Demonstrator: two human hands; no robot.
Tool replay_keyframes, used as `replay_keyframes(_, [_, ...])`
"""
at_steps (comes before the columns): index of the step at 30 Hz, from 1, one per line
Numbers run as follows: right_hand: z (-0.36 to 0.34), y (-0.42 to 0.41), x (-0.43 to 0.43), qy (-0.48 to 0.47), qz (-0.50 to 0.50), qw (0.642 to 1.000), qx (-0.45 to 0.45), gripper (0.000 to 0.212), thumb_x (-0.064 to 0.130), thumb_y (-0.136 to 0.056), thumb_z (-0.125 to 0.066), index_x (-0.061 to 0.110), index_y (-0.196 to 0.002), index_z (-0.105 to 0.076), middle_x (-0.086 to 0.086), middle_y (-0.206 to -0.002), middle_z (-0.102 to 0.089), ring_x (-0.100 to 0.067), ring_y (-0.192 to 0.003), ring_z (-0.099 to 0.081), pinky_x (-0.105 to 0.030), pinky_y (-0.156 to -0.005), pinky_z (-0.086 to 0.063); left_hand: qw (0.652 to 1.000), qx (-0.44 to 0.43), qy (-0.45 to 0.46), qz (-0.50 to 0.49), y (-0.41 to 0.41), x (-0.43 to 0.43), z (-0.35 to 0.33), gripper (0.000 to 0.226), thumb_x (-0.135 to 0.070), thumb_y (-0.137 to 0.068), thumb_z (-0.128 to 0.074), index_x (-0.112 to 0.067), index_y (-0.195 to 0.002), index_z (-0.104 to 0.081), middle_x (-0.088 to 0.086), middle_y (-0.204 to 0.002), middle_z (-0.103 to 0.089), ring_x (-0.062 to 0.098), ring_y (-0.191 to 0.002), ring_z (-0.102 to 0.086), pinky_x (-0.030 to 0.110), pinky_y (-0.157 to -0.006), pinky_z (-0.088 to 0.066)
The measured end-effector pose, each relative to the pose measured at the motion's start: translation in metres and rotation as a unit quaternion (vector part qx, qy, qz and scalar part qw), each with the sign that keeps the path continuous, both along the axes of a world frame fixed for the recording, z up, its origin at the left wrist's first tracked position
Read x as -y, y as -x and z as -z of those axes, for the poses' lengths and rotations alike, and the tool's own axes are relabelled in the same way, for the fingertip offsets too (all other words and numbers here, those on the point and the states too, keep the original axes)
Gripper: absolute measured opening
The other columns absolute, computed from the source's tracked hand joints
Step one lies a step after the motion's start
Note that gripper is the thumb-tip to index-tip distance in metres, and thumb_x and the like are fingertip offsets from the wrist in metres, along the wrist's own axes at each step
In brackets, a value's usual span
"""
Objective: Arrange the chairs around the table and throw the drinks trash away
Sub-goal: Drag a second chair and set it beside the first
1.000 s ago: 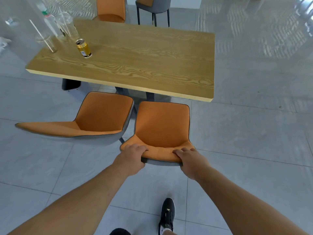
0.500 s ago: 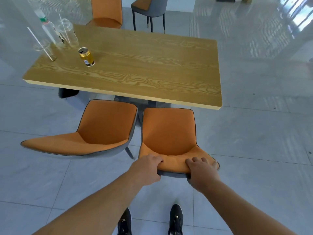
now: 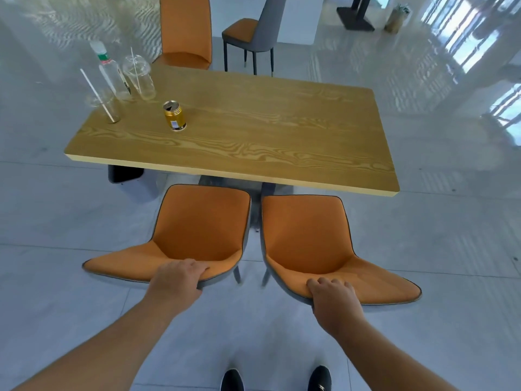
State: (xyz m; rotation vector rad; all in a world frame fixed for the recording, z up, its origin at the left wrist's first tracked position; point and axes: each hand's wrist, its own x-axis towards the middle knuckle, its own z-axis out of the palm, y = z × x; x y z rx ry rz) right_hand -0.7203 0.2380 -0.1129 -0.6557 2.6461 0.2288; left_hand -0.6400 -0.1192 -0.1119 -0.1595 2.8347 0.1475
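Grey tiled floor (image 3: 423, 249), wooden table (image 3: 253, 142); left hand (image 3: 176, 280) is gripping the left orange chair (image 3: 197, 232) backrest top, right hand (image 3: 335, 299) is gripping the right orange chair (image 3: 307, 235) backrest, fingers curled over.

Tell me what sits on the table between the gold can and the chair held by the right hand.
Nothing: in the head view the table is bare wood from the gold can to its near edge above the chair the right hand grips.

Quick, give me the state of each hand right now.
Left hand: closed on the backrest top of the left chair.
Right hand: closed on the backrest top of the right chair.
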Motion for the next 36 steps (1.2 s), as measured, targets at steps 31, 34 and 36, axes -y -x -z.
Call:
replay_keyframes(31, [0.003, -0.008, 0.061, 0.085, -0.065, 0.992, 0.072, 0.039, 0.057, -0.099, -0.052, 0.025, -0.119, -0.058, 0.004, -0.102, -0.059, -0.018, -0.087, -0.055, -0.033, -0.072, -0.052, 0.999, 0.039, -0.005, 0.023, 0.009, -0.009, 0.0, 0.053, -0.07, -0.085, -0.059, -0.032, -0.121, -0.059, -0.014, -0.102, -0.063, 0.009, -0.085, -0.058, 0.025, -0.065, -0.046])
replay_keyframes(34, [-0.018, 0.0, 0.056, 0.138, 0.083, 0.977, 0.138, 0.054, 0.071, -0.098, -0.039, 0.033, -0.134, -0.053, 0.005, -0.124, -0.059, -0.02, -0.109, -0.055, -0.036, -0.085, -0.051, 0.991, 0.107, -0.078, -0.035, 0.029, -0.03, -0.02, 0.075, -0.084, -0.082, -0.049, -0.034, -0.137, -0.051, -0.01, -0.125, -0.062, 0.014, -0.106, -0.059, 0.032, -0.082, -0.054])
replay_keyframes(36, [-0.039, 0.01, 0.043, 0.198, 0.168, 0.96, 0.106, 0.062, 0.072, -0.097, -0.038, 0.033, -0.144, -0.049, 0.005, -0.139, -0.056, -0.021, -0.122, -0.053, -0.038, -0.092, -0.05, 0.986, 0.101, -0.115, -0.059, 0.048, -0.054, -0.04, 0.081, -0.085, -0.083, -0.046, -0.033, -0.145, -0.045, -0.007, -0.143, -0.055, 0.019, -0.123, -0.054, 0.037, -0.092, -0.053])
